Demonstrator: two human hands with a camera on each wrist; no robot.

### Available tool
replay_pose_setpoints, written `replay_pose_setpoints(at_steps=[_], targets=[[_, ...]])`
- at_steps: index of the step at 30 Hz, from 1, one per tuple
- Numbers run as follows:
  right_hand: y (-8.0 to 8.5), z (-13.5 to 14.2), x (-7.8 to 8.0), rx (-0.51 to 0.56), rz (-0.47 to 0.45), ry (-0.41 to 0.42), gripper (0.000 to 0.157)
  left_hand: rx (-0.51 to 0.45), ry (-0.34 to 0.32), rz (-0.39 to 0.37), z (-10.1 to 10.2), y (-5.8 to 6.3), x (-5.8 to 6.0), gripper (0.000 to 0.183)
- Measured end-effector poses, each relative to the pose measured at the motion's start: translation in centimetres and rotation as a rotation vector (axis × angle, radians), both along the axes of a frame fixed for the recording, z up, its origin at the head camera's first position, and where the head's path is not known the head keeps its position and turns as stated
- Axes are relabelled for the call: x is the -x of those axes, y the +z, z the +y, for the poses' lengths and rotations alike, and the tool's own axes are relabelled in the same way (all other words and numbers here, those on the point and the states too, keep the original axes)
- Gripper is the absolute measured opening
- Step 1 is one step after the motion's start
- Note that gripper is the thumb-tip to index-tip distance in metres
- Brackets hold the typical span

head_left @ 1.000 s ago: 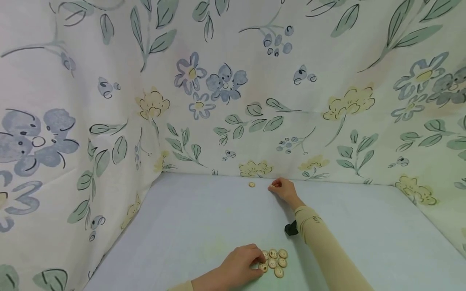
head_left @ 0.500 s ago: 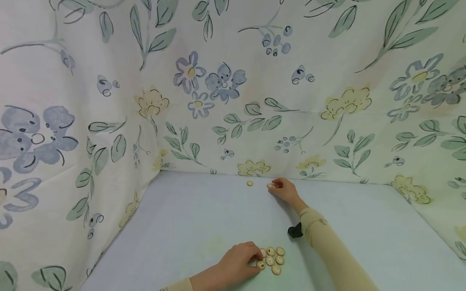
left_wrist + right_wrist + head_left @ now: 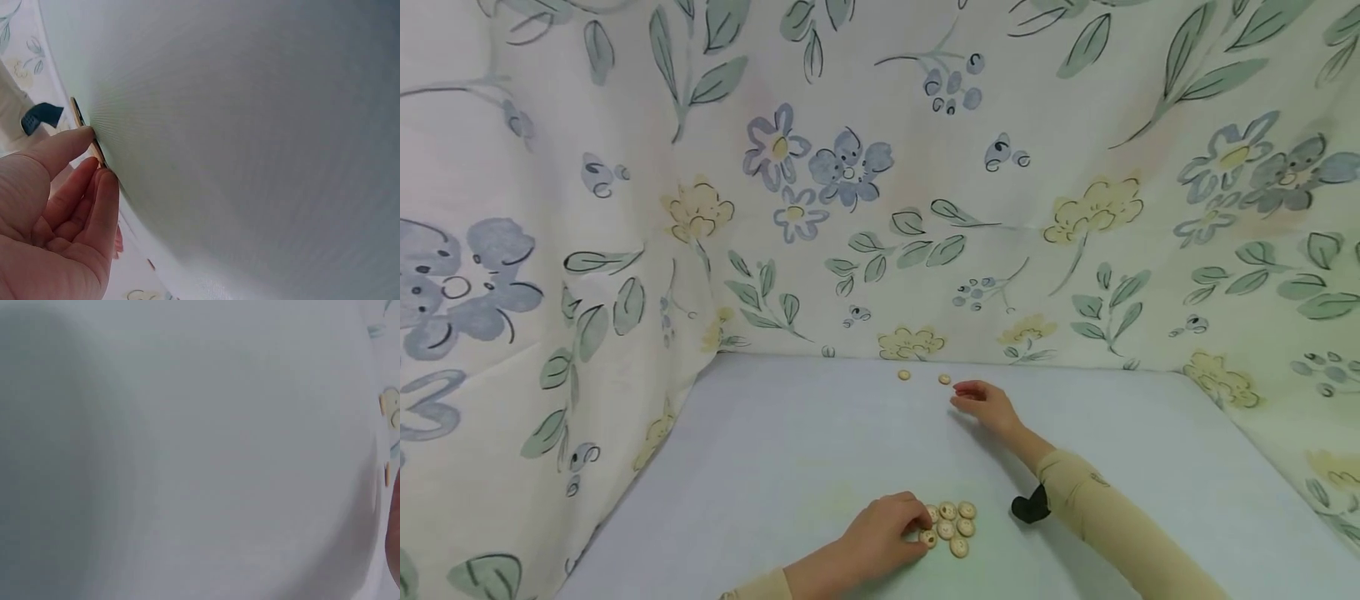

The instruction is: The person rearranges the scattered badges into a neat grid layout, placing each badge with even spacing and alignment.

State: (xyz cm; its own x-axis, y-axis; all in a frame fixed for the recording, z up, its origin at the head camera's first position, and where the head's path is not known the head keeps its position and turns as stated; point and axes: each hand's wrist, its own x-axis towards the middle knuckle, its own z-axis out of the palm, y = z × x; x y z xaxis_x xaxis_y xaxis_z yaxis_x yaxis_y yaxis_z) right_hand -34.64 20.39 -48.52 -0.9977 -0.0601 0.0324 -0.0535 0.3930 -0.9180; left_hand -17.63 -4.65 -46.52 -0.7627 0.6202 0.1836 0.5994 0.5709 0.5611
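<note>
Several round pale wooden pieces with dark marks on their faces lie in a close cluster (image 3: 947,528) on the table. My left hand (image 3: 883,536) is at the cluster's left side, thumb and fingers pinching the edges of the leftmost wooden piece (image 3: 928,539). From the left wrist view, thumb and fingertips of that hand (image 3: 75,206) meet at a thin wooden edge (image 3: 98,153). Toward the back, my right hand (image 3: 988,406) is held just right of a wooden piece (image 3: 944,379), apart from it and holding nothing visible. Another wooden piece (image 3: 904,375) lies further left.
The pale table (image 3: 760,467) is bordered at the back and left by a hanging floral cloth (image 3: 850,283). A black strap or tag (image 3: 1030,506) sticks out beside the right sleeve (image 3: 1112,517).
My right hand has let go of a wooden piece at the back and drawn back toward me and slightly right. My left hand stays at the cluster. The head view has shifted slightly.
</note>
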Motion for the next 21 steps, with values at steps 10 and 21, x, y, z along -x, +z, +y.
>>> replay_pose_setpoints(at_steps=[10,21], targets=[[0.6,0.7,-4.4,0.082,-0.037,0.002,0.039,0.023,0.014,-0.047,0.2,0.0,0.1,0.014],[0.7,2.0,-9.2,0.118,-0.092,0.045,0.039,0.023,0.02,-0.082,0.3,0.0,0.2,0.014]])
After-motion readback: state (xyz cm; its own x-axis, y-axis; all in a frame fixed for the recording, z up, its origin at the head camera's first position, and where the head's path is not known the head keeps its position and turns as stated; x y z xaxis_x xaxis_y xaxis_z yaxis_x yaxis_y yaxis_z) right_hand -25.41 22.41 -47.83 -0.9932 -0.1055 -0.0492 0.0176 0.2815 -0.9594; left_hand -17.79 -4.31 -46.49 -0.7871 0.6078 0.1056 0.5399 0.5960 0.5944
